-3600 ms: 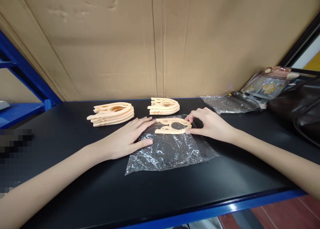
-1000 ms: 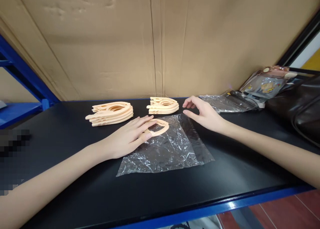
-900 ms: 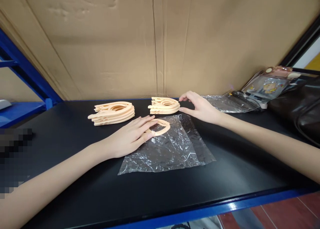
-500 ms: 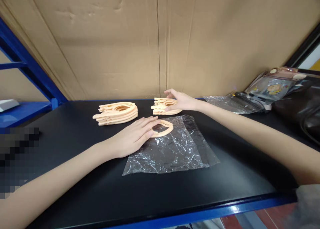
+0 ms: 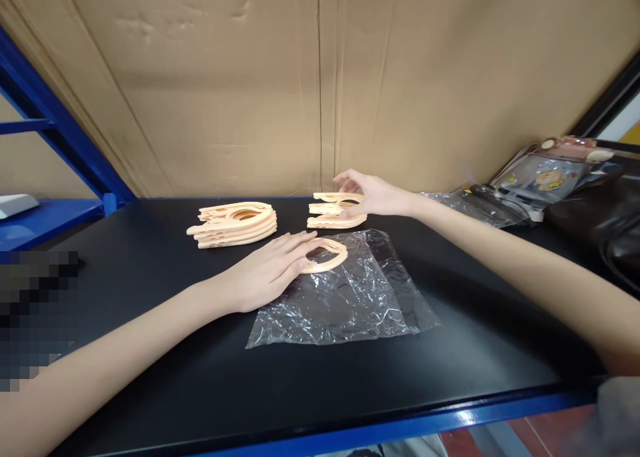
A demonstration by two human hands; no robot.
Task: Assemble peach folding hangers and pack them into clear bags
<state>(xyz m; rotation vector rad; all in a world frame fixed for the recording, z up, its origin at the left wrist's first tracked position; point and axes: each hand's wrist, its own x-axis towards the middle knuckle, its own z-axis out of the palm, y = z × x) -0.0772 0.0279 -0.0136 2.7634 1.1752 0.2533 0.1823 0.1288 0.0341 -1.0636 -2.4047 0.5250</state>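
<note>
A clear plastic bag [image 5: 345,310] lies flat on the black table [image 5: 280,390]. On its upper left part rests a cream curved plastic piece [image 5: 330,265]. My left hand [image 5: 270,270] lies over that piece's left end, fingers stretched out, hiding part of it. Behind the bag, my right hand [image 5: 367,194] is at the right stack of cream pieces [image 5: 325,222], thumb and fingers curled round its top piece, which is raised above the rest. Left of it stands a taller stack of the same pieces [image 5: 240,230], touched by neither hand.
Plastic bags [image 5: 465,207] and a pouch with a printed figure [image 5: 550,177] lie at the back right, beside a dark bag [image 5: 600,224]. A cardboard wall [image 5: 225,97] closes the back. Blue frame bars [image 5: 65,137] stand at the left.
My right hand has shifted slightly right and up, and the top piece of the right stack now sits apart from those below. My left hand has stayed in place.
</note>
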